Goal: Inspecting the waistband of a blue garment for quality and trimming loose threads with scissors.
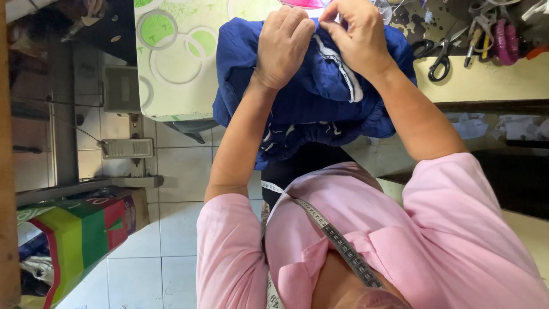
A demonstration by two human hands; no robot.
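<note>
Two hands pinch a bunched blue garment [320,97] at the table [171,86] edge: the left hand [283,46] grips a fold, and the right hand [357,37] nips its white-stitched seam. Black-handled scissors [440,57] lie just right. A tape measure [337,243] drapes the pink shirt [446,240]. A striped bag [80,234] sits on the tiled floor [171,171].

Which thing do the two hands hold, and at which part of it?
Both the left hand and the right hand grip the blue garment at its top, beside the white-stitched seam edge.
</note>
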